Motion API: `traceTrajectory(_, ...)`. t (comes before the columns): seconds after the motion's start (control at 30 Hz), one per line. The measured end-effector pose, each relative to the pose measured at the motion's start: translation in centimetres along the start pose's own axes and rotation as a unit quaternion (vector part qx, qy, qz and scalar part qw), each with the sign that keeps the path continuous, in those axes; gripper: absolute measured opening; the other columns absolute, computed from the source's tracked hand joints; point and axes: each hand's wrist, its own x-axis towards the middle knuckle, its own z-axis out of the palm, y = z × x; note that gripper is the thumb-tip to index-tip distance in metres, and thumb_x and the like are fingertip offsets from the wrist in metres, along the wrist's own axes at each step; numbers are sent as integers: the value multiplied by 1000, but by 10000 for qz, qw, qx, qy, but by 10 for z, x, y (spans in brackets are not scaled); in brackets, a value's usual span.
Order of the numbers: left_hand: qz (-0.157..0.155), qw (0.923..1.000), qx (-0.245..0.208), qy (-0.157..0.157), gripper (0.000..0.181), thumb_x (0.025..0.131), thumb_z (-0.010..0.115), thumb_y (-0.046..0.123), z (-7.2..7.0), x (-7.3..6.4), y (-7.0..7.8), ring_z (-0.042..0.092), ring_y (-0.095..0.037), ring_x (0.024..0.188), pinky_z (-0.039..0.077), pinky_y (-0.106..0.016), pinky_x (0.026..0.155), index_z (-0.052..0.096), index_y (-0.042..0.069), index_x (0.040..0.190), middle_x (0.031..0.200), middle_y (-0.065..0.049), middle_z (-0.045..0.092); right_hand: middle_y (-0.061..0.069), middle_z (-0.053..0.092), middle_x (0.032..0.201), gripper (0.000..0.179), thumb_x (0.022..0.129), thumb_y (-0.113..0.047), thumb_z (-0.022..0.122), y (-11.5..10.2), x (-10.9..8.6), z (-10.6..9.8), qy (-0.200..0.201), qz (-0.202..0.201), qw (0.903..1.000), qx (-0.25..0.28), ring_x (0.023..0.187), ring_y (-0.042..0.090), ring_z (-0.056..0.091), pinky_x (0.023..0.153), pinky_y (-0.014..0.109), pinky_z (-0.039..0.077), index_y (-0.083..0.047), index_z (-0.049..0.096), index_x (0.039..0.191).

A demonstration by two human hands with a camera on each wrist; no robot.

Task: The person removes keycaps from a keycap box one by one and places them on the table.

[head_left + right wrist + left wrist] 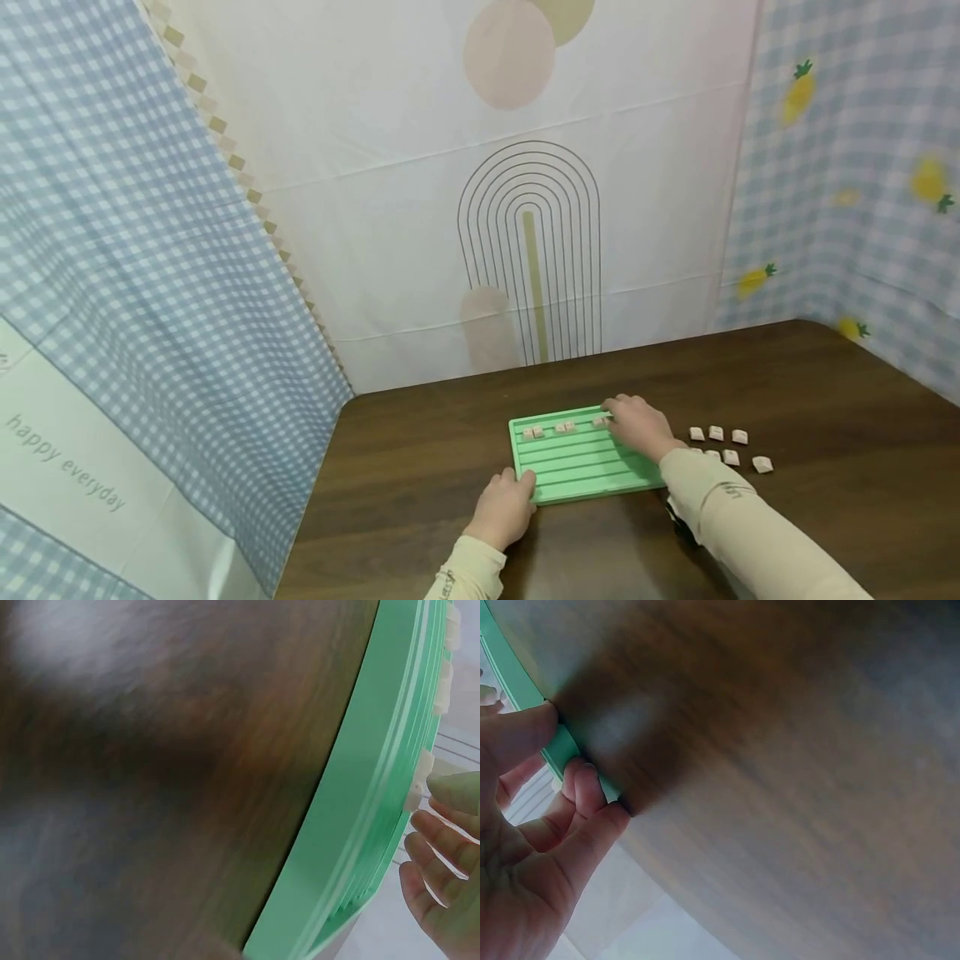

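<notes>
A green ridged tray [581, 468] lies on the dark wooden table. Its far row bears several small white keycaps [533, 432] in pairs. My left hand [504, 507] grips the tray's near left corner; in the left wrist view the thumb and fingers pinch its green edge [562, 746]. Over the far right part of the tray is my right hand [639, 427]. In the right wrist view its thumb [456, 789] is right beside the last keycap pair [418, 781], and the other fingers are loosely spread, with nothing held between them.
Several loose white keycaps [716, 433] lie on the table [847, 417] to the right of the tray, some partly hidden by my right sleeve [731, 500]. A patterned cloth [405, 275] hangs behind the table, with checked cloth at both sides.
</notes>
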Motion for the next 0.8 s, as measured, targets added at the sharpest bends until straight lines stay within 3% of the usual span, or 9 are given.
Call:
traceTrajectory(0.33,123,9994,144,285,24,79,72,20,4,-1,2,49,-17,63,41,-24,55,48,15,84,76,-3,50,15,61,100,19,91,-9,54,2,4,7,-46,128,9997,-221,88,31,58,69,45,50,-3,63,106)
traceTrajectory(0.53,133,9993,164,320,25,78,72,20,4,-1,1,48,-17,63,41,-25,55,49,15,84,76,-3,50,12,61,91,14,89,-5,55,2,5,11,175,93,9995,-236,81,27,58,70,42,50,-3,65,98)
traceTrajectory(0.8,130,9988,217,426,25,78,72,20,3,-2,-1,49,-18,63,41,-25,55,48,15,84,76,-3,50,11,61,91,15,88,-8,59,-1,5,12,419,-12,9990,-172,80,25,58,64,38,51,-3,65,100)
